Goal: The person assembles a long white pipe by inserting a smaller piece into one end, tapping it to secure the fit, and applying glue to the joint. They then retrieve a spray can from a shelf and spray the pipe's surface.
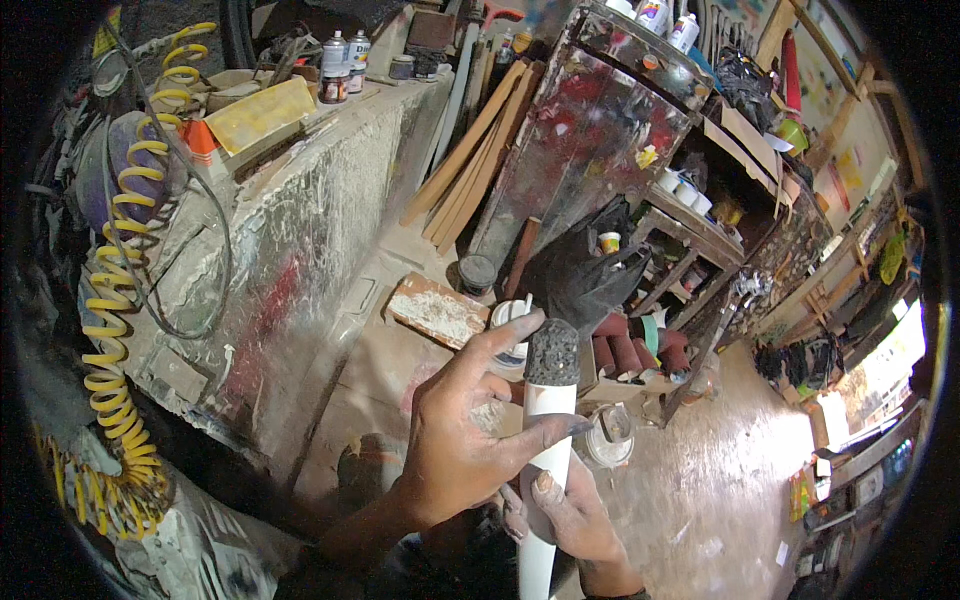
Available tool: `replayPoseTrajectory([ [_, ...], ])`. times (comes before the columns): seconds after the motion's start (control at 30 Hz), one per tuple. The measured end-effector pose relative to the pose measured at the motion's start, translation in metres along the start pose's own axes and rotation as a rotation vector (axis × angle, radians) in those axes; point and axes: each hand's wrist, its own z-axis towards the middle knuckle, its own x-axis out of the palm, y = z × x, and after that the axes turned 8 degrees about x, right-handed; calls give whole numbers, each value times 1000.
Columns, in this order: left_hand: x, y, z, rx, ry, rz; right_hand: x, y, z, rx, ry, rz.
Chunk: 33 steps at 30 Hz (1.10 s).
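A white tube (548, 402) with a dark grey, rough, speckled end (553, 358) stands nearly upright before me. My left hand (455, 440) comes from its left side. The left thumb lies across the front of the tube, the index finger reaches up beside the speckled end, and another finger passes behind. Lower down, my right hand (578, 515) is wrapped round the tube with its thumb along the front. Fingertips of the right hand show on the tube's left side; the tube's bottom runs out of view.
Behind my hands are a white-smeared brown block (437, 310), a black plastic bag (590, 275) and rolls of reddish sandpaper (625, 345). An open tub (608, 440) stands on the floor. At left are a paint-stained bench (310, 220) and a yellow coiled hose (118, 300). Wooden strips (470, 160) lean behind.
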Motion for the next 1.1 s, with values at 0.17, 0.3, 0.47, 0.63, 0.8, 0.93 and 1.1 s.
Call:
replayPoseTrajectory([
  [0.17,-4,4,2,139,140,-120,2,-2,-11,-27,-45,161],
  [0.3,-8,9,9,229,264,-225,3,-3,-19,7,49,275],
  [0.47,-6,19,16,356,359,-495,9,-3,-23,26,74,212],
  [0.63,-7,24,12,329,367,-576,14,-4,-26,47,57,312],
  [0.8,-5,25,14,358,365,-514,-2,-25,-19,-22,63,267],
  [0.93,12,21,13,279,304,-703,-23,-47,-7,46,171,511],
  [1.1,27,8,2,55,122,-805,-35,-56,9,-33,141,545],
])
